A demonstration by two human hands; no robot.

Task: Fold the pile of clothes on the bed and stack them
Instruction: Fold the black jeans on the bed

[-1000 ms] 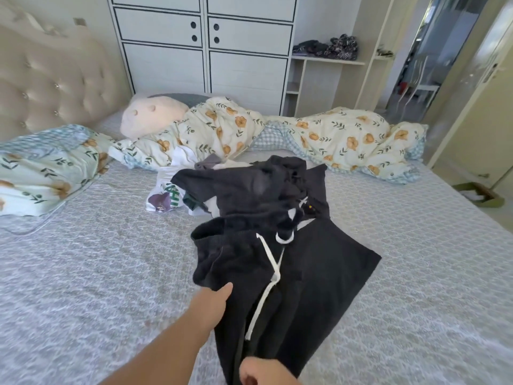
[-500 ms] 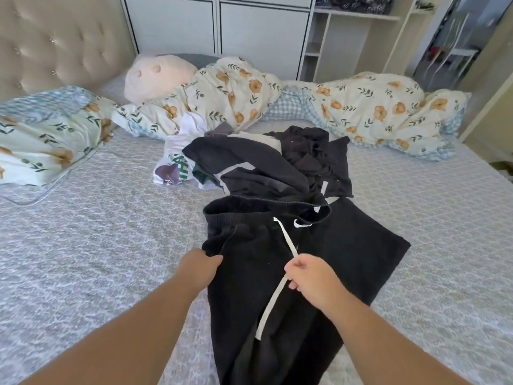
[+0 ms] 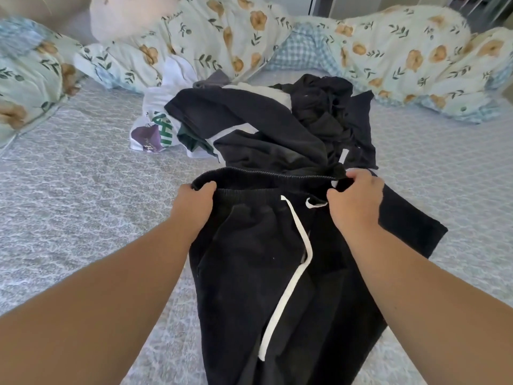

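Black sweatpants (image 3: 249, 273) with a white drawstring (image 3: 291, 273) lie lengthwise on the bed, waistband toward the far side. My left hand (image 3: 194, 204) grips the left end of the waistband and my right hand (image 3: 355, 201) grips its right end. Just beyond them sits the pile of clothes (image 3: 277, 129): dark tops, a black crumpled garment and a white shirt with a green and purple print (image 3: 152, 129) at its left.
A grey patterned bedspread (image 3: 83, 204) covers the bed. A floral duvet (image 3: 388, 51) is bunched along the far side, with a floral pillow (image 3: 27, 79) at left and a pale plush cushion (image 3: 122, 18) behind.
Both hands have moved forward from the middle of the sweatpants to the two ends of the waistband and closed on it. The camera has tilted down and closer.
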